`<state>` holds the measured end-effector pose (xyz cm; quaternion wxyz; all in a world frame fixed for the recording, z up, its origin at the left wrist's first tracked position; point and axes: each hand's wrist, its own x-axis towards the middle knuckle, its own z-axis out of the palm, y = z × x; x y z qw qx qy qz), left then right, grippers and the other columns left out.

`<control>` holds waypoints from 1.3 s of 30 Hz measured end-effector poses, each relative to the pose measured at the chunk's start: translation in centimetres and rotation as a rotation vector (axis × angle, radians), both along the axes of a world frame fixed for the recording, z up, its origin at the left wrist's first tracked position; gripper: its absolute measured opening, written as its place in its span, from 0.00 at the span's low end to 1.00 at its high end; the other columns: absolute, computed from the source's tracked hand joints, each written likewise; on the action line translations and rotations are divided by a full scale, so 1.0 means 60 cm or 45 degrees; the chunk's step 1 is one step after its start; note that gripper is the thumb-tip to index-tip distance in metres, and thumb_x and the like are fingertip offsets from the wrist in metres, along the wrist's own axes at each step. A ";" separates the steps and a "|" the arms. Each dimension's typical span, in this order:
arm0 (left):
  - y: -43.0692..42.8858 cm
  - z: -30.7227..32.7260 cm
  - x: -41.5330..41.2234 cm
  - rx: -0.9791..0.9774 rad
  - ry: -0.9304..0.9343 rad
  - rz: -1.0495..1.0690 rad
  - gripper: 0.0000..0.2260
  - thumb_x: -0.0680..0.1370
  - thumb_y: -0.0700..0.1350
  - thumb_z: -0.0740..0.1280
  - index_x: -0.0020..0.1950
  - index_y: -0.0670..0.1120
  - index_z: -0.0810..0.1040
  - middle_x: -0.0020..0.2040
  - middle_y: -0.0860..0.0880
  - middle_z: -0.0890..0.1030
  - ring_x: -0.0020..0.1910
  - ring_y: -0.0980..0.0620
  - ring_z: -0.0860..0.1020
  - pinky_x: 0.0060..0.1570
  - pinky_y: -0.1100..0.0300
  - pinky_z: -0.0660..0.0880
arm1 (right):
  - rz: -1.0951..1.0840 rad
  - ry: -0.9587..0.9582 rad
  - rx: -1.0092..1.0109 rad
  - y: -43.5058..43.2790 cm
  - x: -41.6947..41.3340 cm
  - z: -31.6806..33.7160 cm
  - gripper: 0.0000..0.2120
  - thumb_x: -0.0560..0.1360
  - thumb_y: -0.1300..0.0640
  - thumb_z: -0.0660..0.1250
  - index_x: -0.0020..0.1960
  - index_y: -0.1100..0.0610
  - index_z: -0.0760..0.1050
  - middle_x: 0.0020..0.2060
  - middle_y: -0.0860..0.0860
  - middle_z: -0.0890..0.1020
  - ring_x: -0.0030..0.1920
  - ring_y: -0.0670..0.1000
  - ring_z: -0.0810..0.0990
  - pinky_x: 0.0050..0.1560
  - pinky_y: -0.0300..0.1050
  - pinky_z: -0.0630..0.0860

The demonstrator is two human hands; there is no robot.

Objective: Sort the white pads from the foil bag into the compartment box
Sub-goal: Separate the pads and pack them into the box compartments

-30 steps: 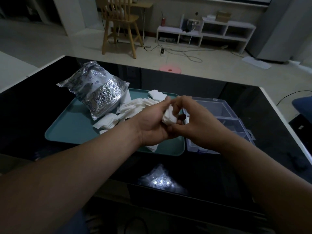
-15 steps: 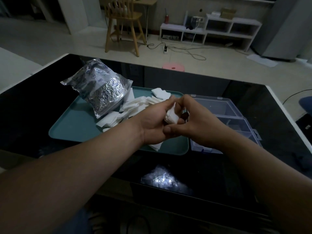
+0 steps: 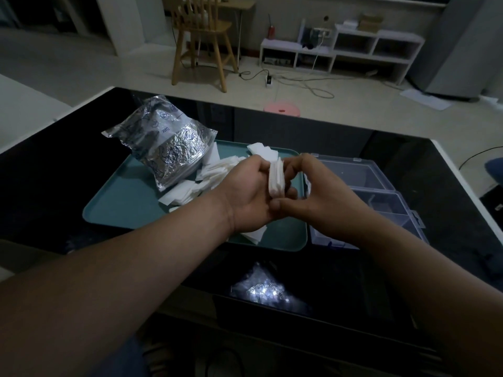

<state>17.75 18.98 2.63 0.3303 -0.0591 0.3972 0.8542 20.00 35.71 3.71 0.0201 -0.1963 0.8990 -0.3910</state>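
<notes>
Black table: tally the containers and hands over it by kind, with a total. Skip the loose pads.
foil bag: 1
teal tray: 1
clear compartment box: 1
hands, left and right, both on a stack of white pads: 2
Total: 5

Count of items on and around the table (image 3: 353,268).

Two hands: left hand (image 3: 249,198) and right hand (image 3: 324,202). One stack of pads (image 3: 275,180) between them; the number of pads in it cannot be told. One foil bag (image 3: 167,148). One tray (image 3: 128,210), bearing one loose heap of pads (image 3: 206,180) too overlapped to count, one separate pad (image 3: 262,152) at its far edge and one pad (image 3: 254,235) at its near edge. One clear box (image 3: 381,200), with two compartments visible. On the floor beyond: one chair (image 3: 201,42), one pink stool (image 3: 281,108), one white shelf (image 3: 345,54).
</notes>
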 end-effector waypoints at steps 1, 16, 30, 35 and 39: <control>-0.001 0.001 -0.002 0.001 -0.018 0.065 0.17 0.80 0.44 0.52 0.64 0.44 0.74 0.44 0.47 0.78 0.37 0.50 0.75 0.37 0.58 0.76 | -0.008 -0.016 -0.021 0.003 0.001 0.001 0.17 0.75 0.47 0.76 0.57 0.46 0.73 0.61 0.41 0.78 0.60 0.38 0.76 0.54 0.32 0.70; 0.051 -0.003 0.012 -0.479 0.288 0.325 0.15 0.81 0.34 0.55 0.66 0.41 0.72 0.63 0.35 0.78 0.57 0.38 0.80 0.54 0.42 0.83 | -0.384 -0.006 -0.036 0.000 -0.004 -0.001 0.06 0.80 0.50 0.71 0.49 0.51 0.75 0.43 0.48 0.82 0.44 0.48 0.81 0.43 0.45 0.79; 0.113 -0.036 0.010 -1.639 1.527 -0.145 0.20 0.83 0.45 0.59 0.76 0.48 0.70 0.74 0.48 0.73 0.73 0.49 0.69 0.72 0.53 0.65 | -0.859 -0.319 -0.151 0.184 -0.051 -0.002 0.08 0.77 0.62 0.72 0.55 0.57 0.77 0.52 0.56 0.81 0.50 0.54 0.81 0.44 0.47 0.77; 0.127 -0.077 0.011 -2.018 1.892 -0.404 0.20 0.83 0.56 0.56 0.73 0.53 0.69 0.73 0.53 0.72 0.75 0.51 0.65 0.74 0.42 0.58 | -0.860 -0.367 -0.009 0.200 -0.055 -0.028 0.06 0.75 0.64 0.73 0.51 0.60 0.80 0.48 0.59 0.83 0.52 0.60 0.83 0.50 0.55 0.81; 0.139 -0.074 0.010 -2.076 1.877 -0.460 0.21 0.84 0.58 0.55 0.74 0.54 0.68 0.73 0.53 0.72 0.75 0.51 0.64 0.75 0.39 0.53 | -0.872 -0.374 -0.018 0.206 -0.058 -0.031 0.06 0.76 0.65 0.72 0.53 0.63 0.80 0.48 0.60 0.83 0.52 0.61 0.83 0.50 0.53 0.81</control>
